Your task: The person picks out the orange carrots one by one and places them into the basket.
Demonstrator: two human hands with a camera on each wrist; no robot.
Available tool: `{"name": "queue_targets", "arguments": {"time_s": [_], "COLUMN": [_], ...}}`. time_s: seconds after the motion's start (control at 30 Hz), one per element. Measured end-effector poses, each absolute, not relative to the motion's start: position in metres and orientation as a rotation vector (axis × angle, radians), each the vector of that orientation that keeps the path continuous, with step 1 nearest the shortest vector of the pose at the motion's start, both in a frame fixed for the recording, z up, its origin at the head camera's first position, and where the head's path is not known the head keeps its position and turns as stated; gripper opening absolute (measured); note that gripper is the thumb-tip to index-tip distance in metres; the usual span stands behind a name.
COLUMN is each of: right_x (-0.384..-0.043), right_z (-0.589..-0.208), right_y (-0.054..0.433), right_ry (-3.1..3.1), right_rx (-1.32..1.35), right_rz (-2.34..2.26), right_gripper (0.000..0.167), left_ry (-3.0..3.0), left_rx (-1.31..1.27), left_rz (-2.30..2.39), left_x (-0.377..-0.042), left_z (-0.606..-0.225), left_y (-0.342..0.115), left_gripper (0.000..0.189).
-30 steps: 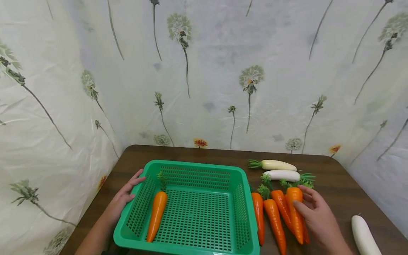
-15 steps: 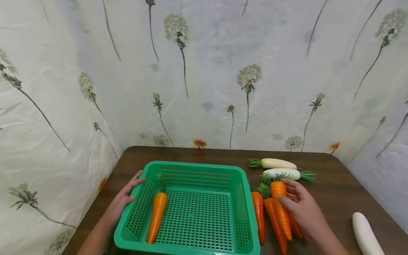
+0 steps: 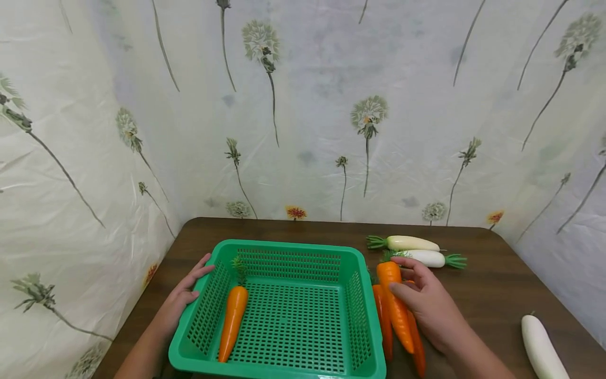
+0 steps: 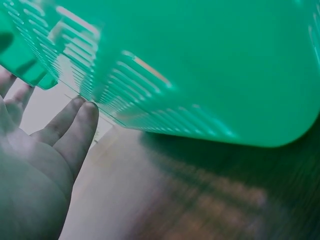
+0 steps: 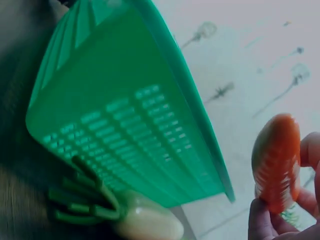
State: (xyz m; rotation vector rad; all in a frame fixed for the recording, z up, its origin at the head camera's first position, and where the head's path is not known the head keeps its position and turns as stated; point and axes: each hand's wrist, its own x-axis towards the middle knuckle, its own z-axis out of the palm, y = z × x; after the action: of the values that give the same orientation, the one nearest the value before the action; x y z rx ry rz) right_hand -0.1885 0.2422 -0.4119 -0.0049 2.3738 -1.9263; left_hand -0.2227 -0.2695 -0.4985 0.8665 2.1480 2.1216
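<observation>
A green plastic basket (image 3: 284,310) stands on the table with one orange carrot (image 3: 233,323) lying inside at its left. My left hand (image 3: 182,295) rests at the basket's left rim; in the left wrist view its extended fingers (image 4: 80,132) lie by the perforated wall. My right hand (image 3: 428,297) grips a carrot (image 3: 396,308) just right of the basket, thumb on its near side. In the right wrist view that carrot (image 5: 277,165) is raised between thumb and fingers. Beneath it lie other carrots (image 3: 417,345), partly hidden by the hand and the held carrot.
Two white radishes with green tops, one (image 3: 409,243) behind the other (image 3: 426,257), lie at the back right. Another white radish (image 3: 544,347) lies near the right edge. Patterned curtain (image 3: 303,105) hangs behind the dark wooden table (image 3: 487,295).
My right hand has moved left toward the basket, carrying the carrot with it. The left hand and the basket have barely shifted.
</observation>
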Motion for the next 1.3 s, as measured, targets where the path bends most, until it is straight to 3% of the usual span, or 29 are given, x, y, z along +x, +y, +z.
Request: {"name": "queue_targets", "arguments": {"time_s": [1.3], "right_x": [-0.213], "right_z": [-0.372], "right_y": [0.134], "right_ry": [2.207], "right_rx": [-0.163], "right_rz": [-1.882], "right_gripper": [0.051], "left_ry": [2.216], "left_rx": [0.749], "left_rz": [2.074], "left_x": [-0.224], "left_z": [-0.496], "left_y": [-0.269], "left_gripper": [0.054]}}
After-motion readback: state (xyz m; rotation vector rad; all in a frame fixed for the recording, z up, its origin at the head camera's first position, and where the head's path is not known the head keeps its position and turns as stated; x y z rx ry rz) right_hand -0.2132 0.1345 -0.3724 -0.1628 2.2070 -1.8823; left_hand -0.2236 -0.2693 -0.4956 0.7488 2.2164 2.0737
